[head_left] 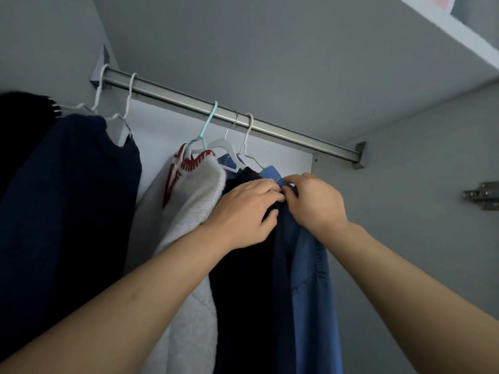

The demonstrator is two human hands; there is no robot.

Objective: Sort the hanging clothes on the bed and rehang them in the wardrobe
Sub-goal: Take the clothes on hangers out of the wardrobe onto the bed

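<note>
Currently both hands work at the collar of a blue denim shirt [310,271], which hangs from a white hanger [249,147] on the wardrobe rail [283,132], toward the rail's right end. Left hand [243,209]: fingers curled, grip closed on dark fabric of the navy garment [243,292] just beside the denim collar, thumb underneath. Right hand [314,201]: fingertips pinching the collar edge, grip clamped on the shirt. The two hands touch at the collar.

Rail: brushed metal bar, flat-sided, fixed in a grey bracket [360,155] at its right end. Hanging L to R: black knit item [24,125] at the far left end, ribbed edge; dark navy garment [81,198], smooth, on thin white wire-shaped hangers [129,103]; gap; white fuzzy knit sweater [194,201] w/ red-striped neck trim on a pale teal hanger [209,122]; a white plastic hanger w/ metal hook [229,147] carrying denim; then the navy garment and the denim shirt, pressed together.

Wardrobe interior: matte grey panels, white back panel [162,136]. Metal hinge plate [482,195] on the right wall. White shelf [459,36] overhead, upper right.
</note>
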